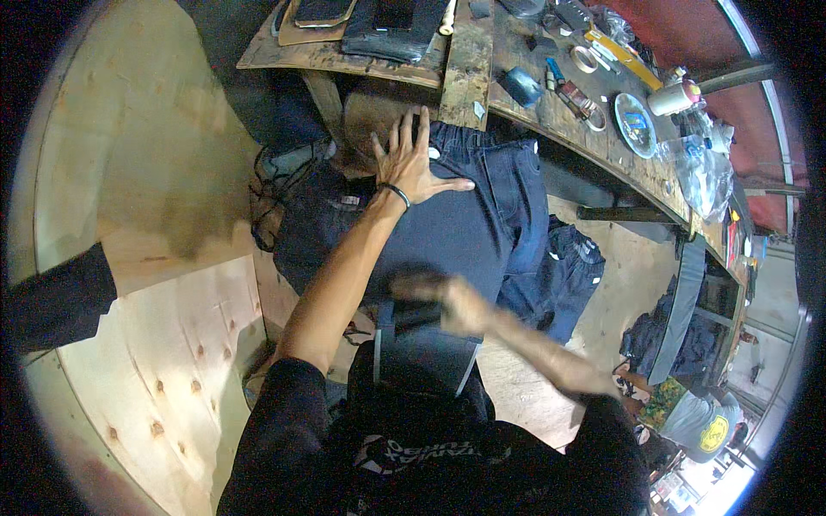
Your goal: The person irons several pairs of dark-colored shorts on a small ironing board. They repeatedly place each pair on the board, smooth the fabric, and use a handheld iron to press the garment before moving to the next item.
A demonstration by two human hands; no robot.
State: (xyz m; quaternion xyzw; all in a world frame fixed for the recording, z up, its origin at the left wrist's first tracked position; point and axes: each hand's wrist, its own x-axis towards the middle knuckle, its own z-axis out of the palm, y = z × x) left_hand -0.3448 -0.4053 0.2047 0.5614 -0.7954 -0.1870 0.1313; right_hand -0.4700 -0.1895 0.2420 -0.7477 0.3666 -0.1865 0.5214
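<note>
Dark blue jeans (439,232) are stretched over a board in front of me, with the elastic-looking waistband at the far end. My left hand (409,168) lies flat on them near the waistband, fingers spread and a dark band on the wrist. Closer to my body, my right hand (465,305) is smeared by motion over the lower part of the jeans. Its fingers are closed round a dark, oblong brush-like thing (420,286), too blurred to make out exactly. The near end of the cloth (422,357) reaches my lap.
More dark jeans (564,279) lie to the right. A worn wooden table (516,120) runs along the far side, holding a metal plate (635,125), a thread cone (674,98) and tape rolls. Plywood panels (163,344) stand on the left. Another person (701,421) is at the lower right.
</note>
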